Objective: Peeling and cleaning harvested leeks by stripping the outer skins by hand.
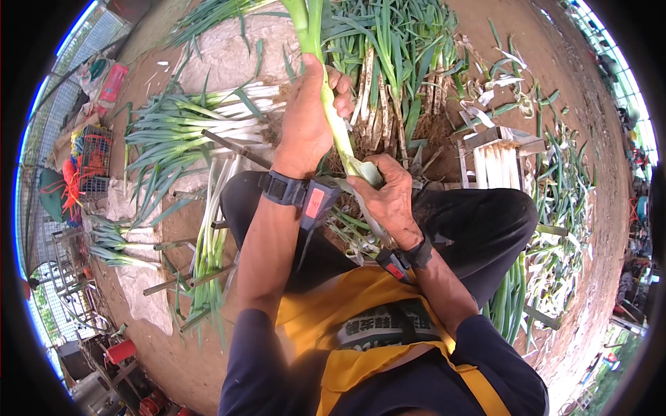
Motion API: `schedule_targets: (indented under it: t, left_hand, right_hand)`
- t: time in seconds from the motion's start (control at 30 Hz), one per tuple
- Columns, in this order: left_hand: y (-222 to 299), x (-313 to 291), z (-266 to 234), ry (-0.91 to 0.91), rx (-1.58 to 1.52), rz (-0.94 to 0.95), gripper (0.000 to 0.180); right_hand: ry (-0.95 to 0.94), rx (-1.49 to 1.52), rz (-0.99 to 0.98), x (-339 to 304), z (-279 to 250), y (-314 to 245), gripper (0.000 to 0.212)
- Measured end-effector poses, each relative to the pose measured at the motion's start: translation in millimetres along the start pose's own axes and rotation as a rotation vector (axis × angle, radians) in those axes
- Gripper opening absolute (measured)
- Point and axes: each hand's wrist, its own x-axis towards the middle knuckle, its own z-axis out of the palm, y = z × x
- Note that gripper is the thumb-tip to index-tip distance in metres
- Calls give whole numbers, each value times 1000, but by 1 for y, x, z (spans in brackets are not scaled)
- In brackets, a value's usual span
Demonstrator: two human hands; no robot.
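A long green onion [331, 111] slants across the space in front of me, its green top at the far end and its paler lower part toward me. My left hand [309, 114] is wrapped round its upper stalk. Lower down, my right hand [388, 197] pinches a loose strip of leaf sheath [365, 171] beside the stalk's pale end. Between my knees lie peeled leaf scraps [347, 225]. Just beyond my hands a heap of unpeeled green onions [395, 62] stands with brown, soil-covered roots.
Cleaned green onions [229, 114] lie in rows on a pale sheet [232, 52] to the left. A rack with metal bars [208, 274] holds more by my left knee. On the right stand a wooden frame [503, 139] with white stalks and a long pile of scraps [565, 208]. A wire crate [96, 156] sits far left.
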Motion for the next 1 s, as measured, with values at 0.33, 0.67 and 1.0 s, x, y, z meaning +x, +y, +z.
schedule_targets:
  t: [0.33,0.67,1.0]
  left_hand:
    - [-3,0,-3,81,80,-15,53]
    - [14,6,-14,97,-76,32,57]
    - [14,3,-14,171,-98,77,54]
  right_hand:
    - [-151,-6,-87,2,-10,4,17]
    - [-49,627,263,-11,-50,18,6]
    - [-71,358,161,2,-38,-10,12]
